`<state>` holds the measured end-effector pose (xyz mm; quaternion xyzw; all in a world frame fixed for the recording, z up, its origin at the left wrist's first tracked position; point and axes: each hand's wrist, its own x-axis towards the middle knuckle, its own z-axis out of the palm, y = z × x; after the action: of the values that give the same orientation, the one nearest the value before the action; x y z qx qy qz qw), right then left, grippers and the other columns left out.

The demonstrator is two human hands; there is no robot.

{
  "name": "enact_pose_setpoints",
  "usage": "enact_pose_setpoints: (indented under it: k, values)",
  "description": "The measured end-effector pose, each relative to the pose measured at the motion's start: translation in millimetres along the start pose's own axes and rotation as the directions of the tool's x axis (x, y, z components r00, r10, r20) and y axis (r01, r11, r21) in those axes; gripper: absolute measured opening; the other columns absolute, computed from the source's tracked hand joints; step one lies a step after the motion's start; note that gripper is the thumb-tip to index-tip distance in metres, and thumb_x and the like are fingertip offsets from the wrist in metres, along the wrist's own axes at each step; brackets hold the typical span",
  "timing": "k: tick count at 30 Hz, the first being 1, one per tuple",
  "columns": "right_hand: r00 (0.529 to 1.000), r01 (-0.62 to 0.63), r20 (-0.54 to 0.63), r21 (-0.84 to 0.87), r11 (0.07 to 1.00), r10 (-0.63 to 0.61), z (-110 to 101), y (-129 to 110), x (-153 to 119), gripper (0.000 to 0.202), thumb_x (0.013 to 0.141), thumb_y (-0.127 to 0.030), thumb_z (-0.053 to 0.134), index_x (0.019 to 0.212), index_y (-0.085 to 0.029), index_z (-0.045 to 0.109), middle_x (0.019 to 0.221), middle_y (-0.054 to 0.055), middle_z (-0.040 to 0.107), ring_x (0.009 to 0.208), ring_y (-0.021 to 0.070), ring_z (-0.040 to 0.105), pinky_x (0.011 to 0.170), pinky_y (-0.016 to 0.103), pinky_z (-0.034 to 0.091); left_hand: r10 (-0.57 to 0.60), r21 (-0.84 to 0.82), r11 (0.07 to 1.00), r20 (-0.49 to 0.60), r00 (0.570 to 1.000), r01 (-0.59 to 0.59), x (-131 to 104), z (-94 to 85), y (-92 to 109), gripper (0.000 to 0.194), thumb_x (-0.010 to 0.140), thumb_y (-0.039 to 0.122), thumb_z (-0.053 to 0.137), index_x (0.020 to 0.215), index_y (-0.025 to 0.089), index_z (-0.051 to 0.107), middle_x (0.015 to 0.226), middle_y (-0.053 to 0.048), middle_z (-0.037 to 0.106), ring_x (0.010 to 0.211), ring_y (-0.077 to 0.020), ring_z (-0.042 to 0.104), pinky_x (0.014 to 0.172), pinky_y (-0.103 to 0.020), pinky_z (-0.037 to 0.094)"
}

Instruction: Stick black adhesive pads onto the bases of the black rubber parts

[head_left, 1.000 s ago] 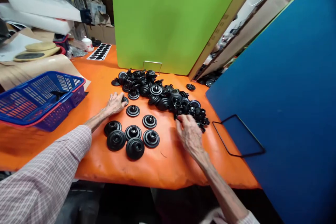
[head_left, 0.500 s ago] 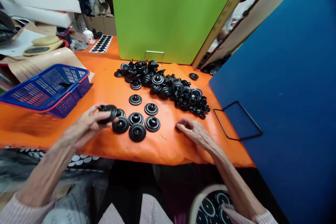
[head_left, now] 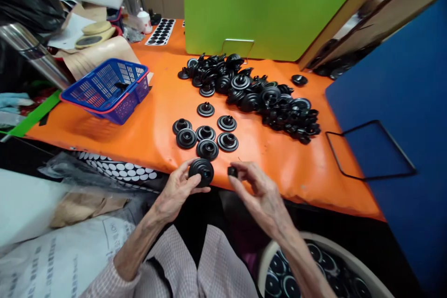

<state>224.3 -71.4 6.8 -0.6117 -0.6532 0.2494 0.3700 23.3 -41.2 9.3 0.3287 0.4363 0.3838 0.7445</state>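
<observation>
Between the fingers and thumb of my left hand (head_left: 174,193) is a round black ridged disc (head_left: 201,172), its face turned toward my right hand. My right hand (head_left: 260,191) pinches a small black cap-like piece (head_left: 232,172), a short gap away from the disc. Both hands are at the front edge of the orange tabletop (head_left: 164,98). Just beyond them lies a loose group of several similar discs with raised centres, one of them a black disc (head_left: 207,149). Farther back, a long heap of black parts (head_left: 240,88) spreads to the right.
A blue plastic basket (head_left: 129,107) stands at left, near rolled brown paper (head_left: 104,56). A green board (head_left: 265,9) rises behind the heap. On the right leans a blue board (head_left: 391,102) with a wire handle (head_left: 370,177). A tub (head_left: 263,265) of black discs sits below the table.
My left hand has brought its disc rightward to the table's front edge. My right hand has lifted off the tabletop with the small black piece, closer to the disc. The view has shifted.
</observation>
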Motion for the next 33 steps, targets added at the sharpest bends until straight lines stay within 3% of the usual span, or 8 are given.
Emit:
enact_pose_setpoints:
  k: [3, 6, 15, 17, 20, 23, 28, 33]
  values:
    - [0.997, 0.067, -0.048, 0.111, 0.992, -0.062, 27, -25, -14, 0.02, 0.091, -0.024, 0.054, 0.11, -0.021, 0.057, 0.094, 0.004, 0.06, 0.078, 0.0142, 0.06, 0.073, 0.027, 0.054, 0.042, 0.057, 0.998, 0.003, 0.999, -0.042, 0, 4.1, -5, 0.047, 0.077, 0.03, 0.071, 0.119, 0.014, 0.055, 0.114, -0.011, 0.064, 0.104, -0.0252, 0.062, 0.083, -0.04, 0.059]
    - [0.991, 0.095, -0.101, 0.105, 0.99, -0.084, 42, -27, -17, 0.021, 0.09, -0.02, 0.056, 0.111, -0.02, 0.057, 0.096, 0.005, 0.06, 0.077, 0.0134, 0.06, 0.073, 0.027, 0.055, 0.057, 0.089, 0.994, 0.011, 0.998, -0.058, 0, 5.8, -8, 0.049, 0.077, 0.031, 0.07, 0.121, 0.014, 0.054, 0.119, -0.012, 0.062, 0.105, -0.0262, 0.062, 0.084, -0.039, 0.059]
    - [0.987, 0.133, -0.093, -0.009, 0.991, -0.133, 49, -29, -24, 0.032, 0.094, -0.021, 0.048, 0.126, -0.021, 0.054, 0.111, 0.009, 0.058, 0.088, 0.0157, 0.063, 0.078, 0.029, 0.056, 0.066, 0.063, 0.996, 0.059, 0.996, -0.069, 0, 3.8, -14, 0.05, 0.078, 0.032, 0.071, 0.122, 0.016, 0.054, 0.119, -0.009, 0.063, 0.109, -0.0226, 0.061, 0.093, -0.033, 0.052]
    - [0.996, 0.047, -0.078, 0.063, 0.997, -0.042, 47, -31, -24, 0.036, 0.095, -0.026, 0.047, 0.131, -0.023, 0.051, 0.11, 0.008, 0.059, 0.088, 0.0157, 0.063, 0.082, 0.031, 0.055, 0.043, 0.021, 0.999, 0.043, 0.998, -0.044, 0, 3.8, -12, 0.053, 0.076, 0.03, 0.074, 0.122, 0.015, 0.054, 0.118, -0.01, 0.063, 0.106, -0.0225, 0.062, 0.089, -0.034, 0.054]
    - [0.975, -0.196, -0.062, 0.204, 0.959, 0.213, 45, -30, -21, 0.045, 0.091, -0.043, 0.051, 0.13, -0.02, 0.051, 0.108, 0.009, 0.062, 0.088, 0.0185, 0.063, 0.083, 0.037, 0.054, 0.017, -0.015, 1.0, 0.031, 0.999, -0.016, -1, 4.0, -8, 0.054, 0.075, 0.03, 0.075, 0.122, 0.015, 0.053, 0.12, -0.011, 0.062, 0.102, -0.0225, 0.063, 0.082, -0.034, 0.057]
    - [0.933, -0.355, 0.075, 0.363, 0.861, 0.353, 48, -28, -18, 0.046, 0.086, -0.052, 0.056, 0.118, -0.019, 0.058, 0.108, 0.009, 0.065, 0.092, 0.0213, 0.064, 0.085, 0.04, 0.053, 0.047, 0.002, 0.999, 0.086, 0.995, -0.047, -2, 2.8, -7, 0.046, 0.076, 0.03, 0.074, 0.115, 0.014, 0.057, 0.119, -0.011, 0.064, 0.098, -0.0205, 0.064, 0.084, -0.034, 0.056]
    - [0.93, -0.341, 0.028, 0.44, 0.831, 0.367, 60, -30, -18, 0.038, 0.083, -0.052, 0.059, 0.104, -0.021, 0.06, 0.102, 0.007, 0.067, 0.094, 0.0212, 0.063, 0.084, 0.035, 0.052, 0.151, 0.111, 0.981, 0.104, 0.983, -0.162, -6, -0.6, -11, 0.037, 0.082, 0.03, 0.068, 0.114, 0.014, 0.058, 0.112, -0.009, 0.067, 0.089, -0.0161, 0.066, 0.083, -0.029, 0.055]
    - [0.918, -0.37, 0.016, 0.386, 0.845, 0.395, 77, -34, -14, 0.044, 0.086, -0.055, 0.051, 0.109, -0.019, 0.06, 0.102, 0.008, 0.067, 0.091, 0.0216, 0.063, 0.084, 0.037, 0.052, 0.096, 0.196, 0.974, 0.102, 0.99, -0.115, -1, -7.5, -1, 0.04, 0.085, 0.037, 0.063, 0.116, 0.014, 0.056, 0.115, -0.011, 0.066, 0.094, -0.0198, 0.066, 0.081, -0.03, 0.056]
